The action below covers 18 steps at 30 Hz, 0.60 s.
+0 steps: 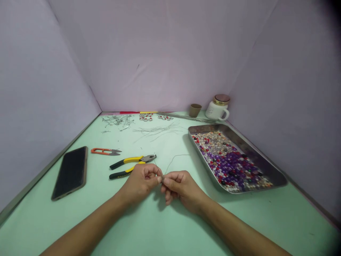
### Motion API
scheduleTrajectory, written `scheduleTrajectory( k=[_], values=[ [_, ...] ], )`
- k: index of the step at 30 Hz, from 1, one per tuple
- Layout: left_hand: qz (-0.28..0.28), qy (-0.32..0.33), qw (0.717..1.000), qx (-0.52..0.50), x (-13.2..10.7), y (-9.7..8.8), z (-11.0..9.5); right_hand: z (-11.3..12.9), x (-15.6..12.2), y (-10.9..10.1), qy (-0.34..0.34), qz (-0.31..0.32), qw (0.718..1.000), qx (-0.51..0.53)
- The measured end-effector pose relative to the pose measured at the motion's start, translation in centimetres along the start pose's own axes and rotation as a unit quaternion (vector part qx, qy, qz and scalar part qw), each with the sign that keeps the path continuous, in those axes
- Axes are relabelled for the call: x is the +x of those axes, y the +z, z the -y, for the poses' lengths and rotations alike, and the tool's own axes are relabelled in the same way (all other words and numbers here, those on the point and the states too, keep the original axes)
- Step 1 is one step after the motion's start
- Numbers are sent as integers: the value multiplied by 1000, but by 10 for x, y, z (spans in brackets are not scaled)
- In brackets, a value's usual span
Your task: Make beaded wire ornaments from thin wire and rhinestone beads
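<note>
My left hand (pixel 144 179) and my right hand (pixel 179 185) meet low over the green table (pixel 160 227), fingertips pinched together on a thin wire (pixel 174 158). The wire curves up and away to the right from the pinch. Both hands are closed on it. Yellow-handled pliers (pixel 131 163) lie just beyond my left hand, jaws pointing right. A metal tray (pixel 271 170) full of purple, red and pearl beads (pixel 229 163) lies to the right of my right hand.
A dark phone (pixel 70 172) lies at the left. Orange thread snips (pixel 105 151) rest beyond the pliers. Loose wires (pixel 157 131) and metal pins (pixel 117 121) are spread at the back. A small brown cup (pixel 195 110) and a white lidded mug (pixel 218 108) stand in the far corner.
</note>
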<state>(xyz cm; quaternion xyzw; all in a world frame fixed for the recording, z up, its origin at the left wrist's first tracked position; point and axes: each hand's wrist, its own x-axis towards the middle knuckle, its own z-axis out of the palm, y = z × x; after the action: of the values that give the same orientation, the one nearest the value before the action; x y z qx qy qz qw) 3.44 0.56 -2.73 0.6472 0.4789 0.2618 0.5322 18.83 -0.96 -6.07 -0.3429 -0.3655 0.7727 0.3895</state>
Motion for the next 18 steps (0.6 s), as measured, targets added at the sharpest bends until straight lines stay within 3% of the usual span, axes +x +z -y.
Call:
scheduleTrajectory(
  k=[6, 12, 18],
  values=[
    [-22, 23, 999, -9, -1, 1, 1, 0, 1, 0, -11, -23, 999, -19],
    [2, -18, 993, -117, 0, 0, 4, 2, -1, 2, -50, -49, 997, -29],
    [-35, 9, 999, 13, 0, -5, -5, 1, -1, 2, -61, -42, 997, -9]
  ],
)
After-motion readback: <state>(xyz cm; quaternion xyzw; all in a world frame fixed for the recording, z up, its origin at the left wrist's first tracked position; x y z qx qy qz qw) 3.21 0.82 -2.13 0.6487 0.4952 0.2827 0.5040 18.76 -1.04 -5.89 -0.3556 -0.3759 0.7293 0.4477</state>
